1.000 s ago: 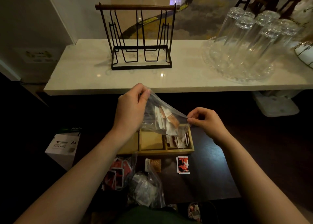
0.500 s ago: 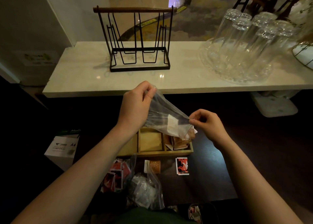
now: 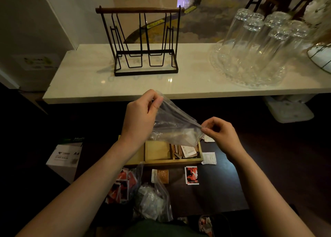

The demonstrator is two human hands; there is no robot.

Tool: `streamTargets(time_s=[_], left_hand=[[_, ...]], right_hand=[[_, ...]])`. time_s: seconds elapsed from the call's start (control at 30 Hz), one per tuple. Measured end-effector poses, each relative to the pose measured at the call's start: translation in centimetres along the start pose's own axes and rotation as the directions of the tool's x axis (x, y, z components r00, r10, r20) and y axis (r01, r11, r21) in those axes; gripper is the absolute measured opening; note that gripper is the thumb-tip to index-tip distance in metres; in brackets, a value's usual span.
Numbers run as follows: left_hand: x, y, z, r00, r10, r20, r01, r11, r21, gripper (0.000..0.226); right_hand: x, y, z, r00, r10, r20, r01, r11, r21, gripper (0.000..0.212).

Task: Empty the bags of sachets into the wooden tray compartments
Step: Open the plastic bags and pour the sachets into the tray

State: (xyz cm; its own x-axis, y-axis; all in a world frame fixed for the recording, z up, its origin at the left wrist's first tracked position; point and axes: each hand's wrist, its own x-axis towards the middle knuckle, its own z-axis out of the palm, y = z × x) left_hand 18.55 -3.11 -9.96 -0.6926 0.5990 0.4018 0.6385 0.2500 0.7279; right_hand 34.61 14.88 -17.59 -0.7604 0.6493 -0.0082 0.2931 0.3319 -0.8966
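Dim dark worktop [image 3: 223,183]. Left hand [image 3: 141,116] pinching clear bag [image 3: 175,127] high, right hand [image 3: 220,132] pinching its low mouth; bag slanting down-right, directly over wooden tray [image 3: 161,162] right compartment holding sachets [image 3: 186,150]. Full bags [image 3: 152,201] near front edge.

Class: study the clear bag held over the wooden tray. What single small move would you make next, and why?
Probably set the clear bag aside and gather the strays. It looks empty, pinched between the left hand and right hand, while its sachets fill the wooden tray's right compartment. Two white sachets lie on the dark table outside it.
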Motion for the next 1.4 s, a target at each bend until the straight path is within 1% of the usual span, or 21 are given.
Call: streamTargets(time_s=[0.1,0.2,0.33,0.37,0.43,0.5,0.53,0.57,0.6,0.63,0.7,0.77,0.8,0.9,0.97,1.03,1.1,1.13,1.23,1.3,1.4], left_hand=[[-0.6,-0.5,-0.3,1.0,-0.021,0.007,0.021,1.0,-0.008,0.02],[-1.4,-2.2,-0.1,0.996,-0.085,0.007,0.085,0.996,-0.004,0.021],[-2.7,-5.7,0.7,0.97,-0.238,0.044,0.235,0.97,0.061,0.022],[-3.0,-6.3,0.9,0.961,-0.27,0.058,0.264,0.96,0.092,0.02],[-3.9,-6.9,1.4,0.942,-0.321,0.096,0.303,0.938,0.171,0.012],[-5.1,-7.1,1.9,0.927,-0.335,0.169,0.291,0.926,0.24,0.008],[-5.9,-7.0,2.3,0.915,-0.322,0.243,0.252,0.927,0.277,0.008],[-6.7,-6.8,2.7,0.887,-0.312,0.341,0.205,0.927,0.314,0.01],[-7.6,-6.5,3.2,0.835,-0.308,0.456,0.157,0.928,0.338,0.013],[-8.5,-6.2,3.7,0.757,-0.308,0.576,0.117,0.932,0.344,0.017],[-10.1,-5.9,4.5,0.56,-0.312,0.768,0.072,0.941,0.33,0.028],[-11.2,-6.2,5.0,0.403,-0.32,0.857,0.045,0.943,0.33,0.038],[-11.6,-6.5,5.1,0.355,-0.334,0.873,0.043,0.939,0.342,0.043],[-12.5,-6.9,5.4,0.284,-0.387,0.877,0.089,0.922,0.378,0.049],[-12.8,-6.7,5.6,0.281,-0.414,0.866,0.133,0.91,0.392,0.045],[-13.1,-6.8,5.7,0.338,-0.447,0.828,0.179,0.895,0.409,0.036],[-13.3,-7.1,5.7,0.4,-0.482,0.78,0.227,0.876,0.425,0.019],[-13.4,-7.2,5.6,0.416,-0.498,0.761,0.268,0.867,0.421,0.011],[-13.6,-7.7,4.8,0.404,-0.532,0.744,0.422,0.83,0.364,0.01],[-13.7,-7.9,3.8,0.404,-0.549,0.732,0.576,0.774,0.263,0.023],[-13.7,-8.0,2.1,0.412,-0.603,0.683,0.768,0.633,0.095,0.069]], right_hand=[[-0.3,0.0,-0.1,1.0,0.013,0.007,-0.013,0.999,0.029,0.005],[-0.5,0.2,0.0,1.0,0.019,-0.009,-0.018,0.998,0.056,0.005],[-0.7,1.1,0.9,0.999,0.019,-0.035,-0.017,0.999,0.051,0.004],[-0.8,1.5,1.1,0.996,0.015,-0.084,-0.013,1.0,0.021,0.005],[-1.2,2.5,1.4,0.97,0.01,-0.241,-0.021,0.999,-0.041,0.008],[-1.8,3.4,1.4,0.911,0.018,-0.412,-0.05,0.997,-0.067,0.009],[-2.3,3.9,1.1,0.878,0.025,-0.478,-0.063,0.996,-0.064,0.01],[-2.6,4.3,0.9,0.852,0.033,-0.523,-0.074,0.995,-0.059,0.01],[-2.9,4.8,0.7,0.829,0.04,-0.558,-0.088,0.994,-0.06,0.01],[-3.2,5.3,0.4,0.807,0.047,-0.589,-0.107,0.992,-0.067,0.009],[-3.6,6.8,-0.1,0.763,0.078,-0.642,-0.173,0.981,-0.086,0.009],[-3.9,8.6,-0.4,0.735,0.13,-0.666,-0.269,0.957,-0.111,0.01],[-4.0,9.5,-0.4,0.729,0.156,-0.667,-0.321,0.938,-0.131,0.01],[-4.8,11.5,-0.2,0.731,0.205,-0.651,-0.442,0.869,-0.223,0.01],[-5.2,12.2,0.1,0.753,0.241,-0.613,-0.49,0.827,-0.277,0.014],[-5.4,12.7,0.4,0.785,0.258,-0.564,-0.507,0.79,-0.344,0.025],[-5.5,12.7,0.6,0.802,0.249,-0.542,-0.507,0.764,-0.399,0.035],[-5.6,12.6,0.7,0.806,0.236,-0.543,-0.505,0.753,-0.421,0.038],[-5.9,11.9,0.9,0.809,0.177,-0.561,-0.491,0.729,-0.478,0.039],[-6.0,11.2,1.2,0.821,0.138,-0.555,-0.451,0.753,-0.48,0.033],[-6.2,9.3,2.7,0.882,0.089,-0.462,-0.322,0.83,-0.455,0.025]])
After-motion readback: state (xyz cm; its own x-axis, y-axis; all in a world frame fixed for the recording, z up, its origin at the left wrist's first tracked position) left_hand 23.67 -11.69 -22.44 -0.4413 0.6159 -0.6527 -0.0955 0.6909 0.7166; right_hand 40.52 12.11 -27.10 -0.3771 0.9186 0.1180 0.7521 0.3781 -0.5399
